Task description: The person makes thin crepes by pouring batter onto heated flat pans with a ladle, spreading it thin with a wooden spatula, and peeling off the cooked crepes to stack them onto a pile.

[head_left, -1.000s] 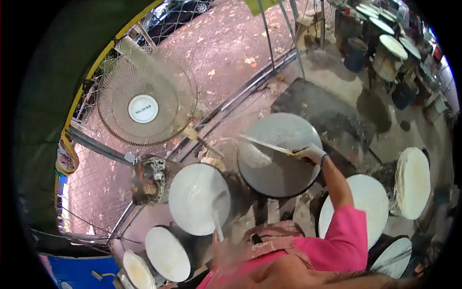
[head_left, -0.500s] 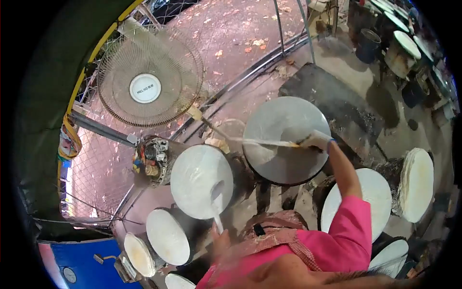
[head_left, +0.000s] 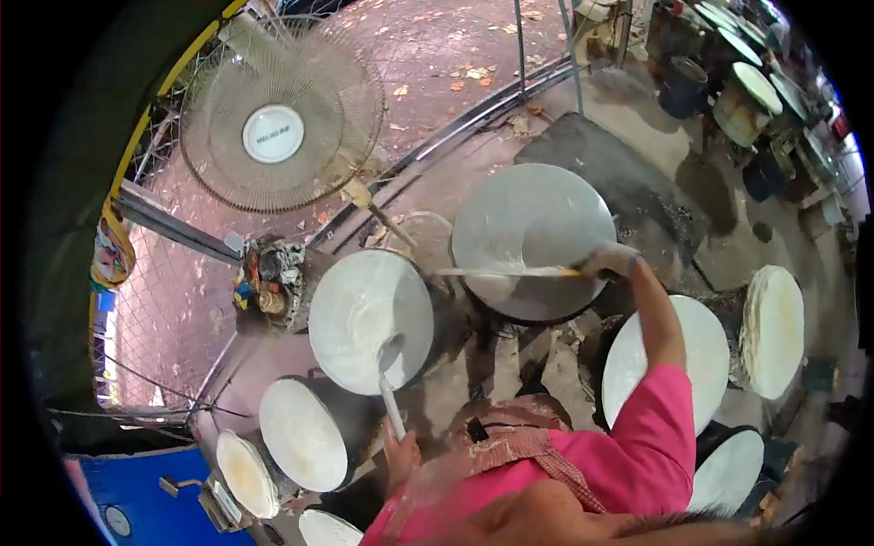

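Note:
My left hand (head_left: 401,455) is closed around the pale handle of a ladle (head_left: 390,396). The ladle's bowl rests at or just above a round griddle (head_left: 341,318) coated with white batter, near its close side. My right hand (head_left: 606,262) grips a long thin stick-like tool (head_left: 510,271), pale along its length and yellowish near the hand. That tool lies across a larger grey round griddle (head_left: 533,205), its far tip reaching past the left rim. Whether it touches the surface I cannot tell. Faint streaks mark the grey metal.
A large fan (head_left: 273,134) stands at upper left before wire fencing. White round sheets (head_left: 303,435) sit on drums around me, with stacked sheets (head_left: 774,332) at right and another stack (head_left: 248,473) at lower left. A dark slab (head_left: 601,168) lies behind the grey griddle.
The whole view has shifted slightly. The ladle has moved toward the near side of the batter-coated griddle. My right hand has drawn the stick-like tool toward the right rim and nearer to me.

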Demonstrator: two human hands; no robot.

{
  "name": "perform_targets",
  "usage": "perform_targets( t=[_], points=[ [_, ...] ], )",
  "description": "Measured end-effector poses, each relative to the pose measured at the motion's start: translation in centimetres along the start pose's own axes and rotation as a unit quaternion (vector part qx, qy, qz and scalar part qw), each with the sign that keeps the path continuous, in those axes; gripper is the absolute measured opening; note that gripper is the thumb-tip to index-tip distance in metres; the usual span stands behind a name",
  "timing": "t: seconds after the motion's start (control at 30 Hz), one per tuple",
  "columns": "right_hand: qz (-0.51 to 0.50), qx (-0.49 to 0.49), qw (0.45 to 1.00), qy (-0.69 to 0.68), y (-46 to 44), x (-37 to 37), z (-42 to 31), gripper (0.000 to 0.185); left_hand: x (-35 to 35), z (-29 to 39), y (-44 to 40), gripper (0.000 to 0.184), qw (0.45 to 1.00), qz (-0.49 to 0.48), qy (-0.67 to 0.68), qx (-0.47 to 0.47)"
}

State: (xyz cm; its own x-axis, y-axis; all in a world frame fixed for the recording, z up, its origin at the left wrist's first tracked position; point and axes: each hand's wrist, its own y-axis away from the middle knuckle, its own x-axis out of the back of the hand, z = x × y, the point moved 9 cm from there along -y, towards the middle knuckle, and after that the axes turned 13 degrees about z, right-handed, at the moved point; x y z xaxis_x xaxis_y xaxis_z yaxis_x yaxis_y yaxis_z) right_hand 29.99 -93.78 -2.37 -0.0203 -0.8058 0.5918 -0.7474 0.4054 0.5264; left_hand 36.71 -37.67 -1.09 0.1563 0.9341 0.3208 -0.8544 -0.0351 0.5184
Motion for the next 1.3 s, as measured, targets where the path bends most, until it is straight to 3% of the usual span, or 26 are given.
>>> perform_targets(
  t=[0.07,0.1,0.17,0.23,0.3,0.33,0.37,0.4,0.47,0.53,0.67,0.7,0.73,0.8,0.83,0.9,0.93,0.97,1.0,1.03,1.07,1.1,1.17,1.2,1.27,1.3],
  points=[
    [-0.04,0.019,0.977,0.209,5.0,-1.5,6.2,0.014,1.4,-0.5,-0.4,0.065,0.999,-0.007,0.02,0.028],
    [-0.03,0.062,0.991,0.11,8.6,-2.0,10.5,0.013,2.1,-0.6,-1.2,0.066,0.999,-0.027,0.012,0.023],
    [0.069,-0.124,0.988,-0.065,18.6,-4.4,14.9,0.02,3.2,-1.5,-3.4,0.067,0.997,-0.071,-0.001,0.013],
    [0.2,-0.235,0.907,-0.287,27.7,-7.7,18.6,0.03,4.5,-2.9,-6.4,0.071,0.992,-0.055,-0.108,-0.036],
    [0.289,-0.249,0.87,-0.312,29.2,-14.6,14.7,0.043,5.2,-1.9,-5.8,0.071,0.992,-0.115,-0.033,0.032],
    [0.356,-0.104,0.873,-0.317,26.0,-20.0,19.7,0.042,5.6,-1.2,-5.5,0.07,0.992,-0.117,-0.032,0.025],
    [0.361,-0.202,0.808,-0.42,24.1,-23.4,12.4,0.038,6.0,-0.8,-5.4,0.07,0.993,-0.116,-0.031,0.014],
    [0.356,-0.19,0.787,-0.467,22.2,-24.7,5.1,0.032,6.1,-1.2,-5.5,0.069,0.989,-0.146,0.006,0.013],
    [0.46,-0.056,0.832,-0.303,15.8,-27.3,1.9,0.03,6.5,-1.2,-5.0,0.07,0.985,-0.174,0.005,-0.002],
    [0.556,0.073,0.821,-0.103,11.9,-29.0,-1.6,0.032,7.2,-0.3,-4.0,0.069,0.984,-0.174,-0.008,-0.019],
    [0.467,-0.114,0.872,0.094,19.6,-24.0,-2.1,0.032,8.7,-1.3,-2.8,0.071,0.978,-0.205,-0.002,-0.03],
    [0.45,-0.139,0.878,0.09,20.6,-24.1,0.3,0.031,9.1,-1.4,-2.7,0.071,0.978,-0.207,0.008,-0.018],
    [0.475,-0.149,0.864,-0.076,19.5,-25.3,3.2,0.032,9.5,-1.6,-2.3,0.071,0.978,-0.206,0.022,-0.002],
    [0.502,-0.128,0.828,-0.214,18.3,-25.4,2.2,0.034,10.0,-3.1,-1.7,0.071,0.974,-0.2,0.082,0.063],
    [0.521,-0.099,0.826,-0.191,18.4,-24.1,-2.9,0.034,10.0,-3.0,-1.2,0.071,0.968,-0.212,0.101,0.089],
    [0.437,-0.118,0.887,-0.091,17.4,-23.6,-7.3,0.033,9.2,-4.0,-1.6,0.071,0.941,-0.265,0.167,0.126],
    [0.391,-0.128,0.91,-0.05,16.8,-24.3,-8.6,0.033,9.4,-4.0,-1.3,0.068,0.942,-0.24,0.192,0.132],
    [0.358,-0.195,0.913,0.005,14.2,-25.9,-2.1,0.031,9.5,-3.5,-1.3,0.066,0.943,-0.219,0.21,0.133],
    [0.477,-0.08,0.858,-0.174,17.1,-24.4,-1.0,0.029,9.4,-3.5,-1.5,0.065,0.938,-0.243,0.219,0.117],
    [0.455,-0.064,0.885,-0.075,15.5,-23.7,3.2,0.03,9.4,-2.9,-0.9,0.063,0.925,-0.255,0.254,0.12],
    [0.451,-0.107,0.886,-0.029,19.6,-20.2,0.6,0.03,9.5,-2.6,-0.6,0.059,0.928,-0.257,0.244,0.111],
    [0.48,-0.156,0.86,-0.076,19.5,-19.2,2.4,0.032,9.2,-2.4,-0.5,0.055,0.93,-0.26,0.236,0.106],
    [0.476,-0.15,0.823,-0.27,21.4,-17.0,-4.6,0.034,8.4,-2.7,-0.6,0.049,0.919,-0.274,0.255,0.122],
    [0.52,-0.095,0.844,-0.09,14.3,-19.1,0.3,0.035,7.7,-3.1,-0.9,0.046,0.912,-0.282,0.267,0.129],
    [0.414,-0.079,0.906,0.042,14.7,-20.5,-4.2,0.036,6.0,-6.0,-2.2,0.045,0.876,-0.305,0.303,0.22],
    [0.356,-0.071,0.926,0.102,15.2,-22.3,-6.0,0.036,6.0,-6.0,-2.2,0.027,0.881,-0.297,0.289,0.229]
  ],
)
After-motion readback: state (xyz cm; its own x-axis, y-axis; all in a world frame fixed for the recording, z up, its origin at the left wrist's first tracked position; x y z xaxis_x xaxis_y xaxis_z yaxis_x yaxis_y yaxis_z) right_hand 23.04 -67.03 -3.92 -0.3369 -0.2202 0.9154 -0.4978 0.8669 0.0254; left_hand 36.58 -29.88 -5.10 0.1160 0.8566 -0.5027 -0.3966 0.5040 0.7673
